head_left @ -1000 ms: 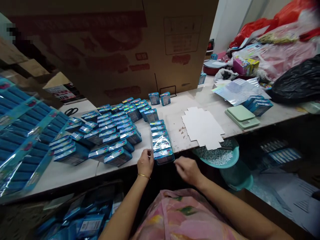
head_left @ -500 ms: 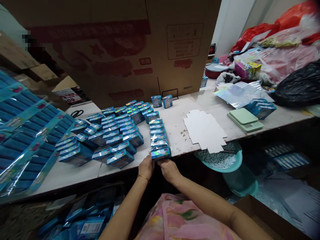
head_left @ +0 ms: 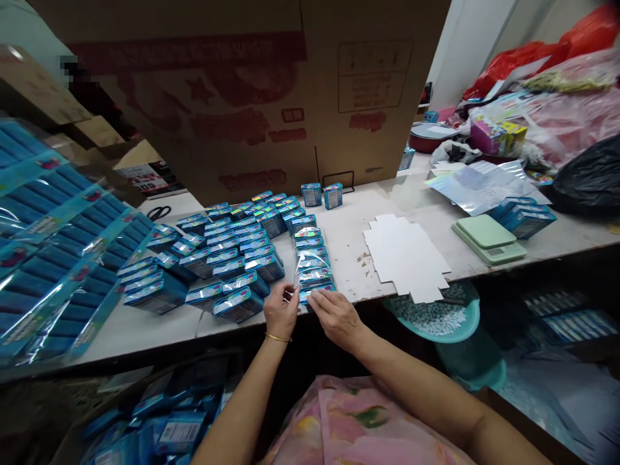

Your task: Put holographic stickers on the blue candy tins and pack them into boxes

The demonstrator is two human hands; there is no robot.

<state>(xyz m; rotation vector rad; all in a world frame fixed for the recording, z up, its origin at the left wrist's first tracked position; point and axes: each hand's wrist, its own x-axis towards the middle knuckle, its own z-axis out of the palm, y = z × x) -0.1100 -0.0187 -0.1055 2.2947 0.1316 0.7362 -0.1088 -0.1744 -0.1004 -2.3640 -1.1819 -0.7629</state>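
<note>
A single-file row of small blue boxes [head_left: 311,243] in a clear plastic wrapper [head_left: 316,263] lies at the table's front edge, pointing away from me. The film stands up in a loose arc over the near boxes. My left hand [head_left: 281,314] is at the row's near left corner, thumb and forefinger pinched at the film's edge. My right hand [head_left: 340,321] rests on the near end, its fingers bent together over the last box and hiding part of it. Many loose blue boxes [head_left: 239,248] stand in rows just to the left.
A flat white card cutout [head_left: 404,255] overhangs the table edge above a teal basin [head_left: 465,329] of small pale pieces. Farther right sits a green scale [head_left: 487,239]. A large carton [head_left: 252,97] blocks the back. Wrapped blue packs [head_left: 62,245] are piled left, near scissors [head_left: 159,212].
Both hands have come up from below the row's near end. The left fingers now pinch beside the film, which has risen, and the right fingers lie over the last box.
</note>
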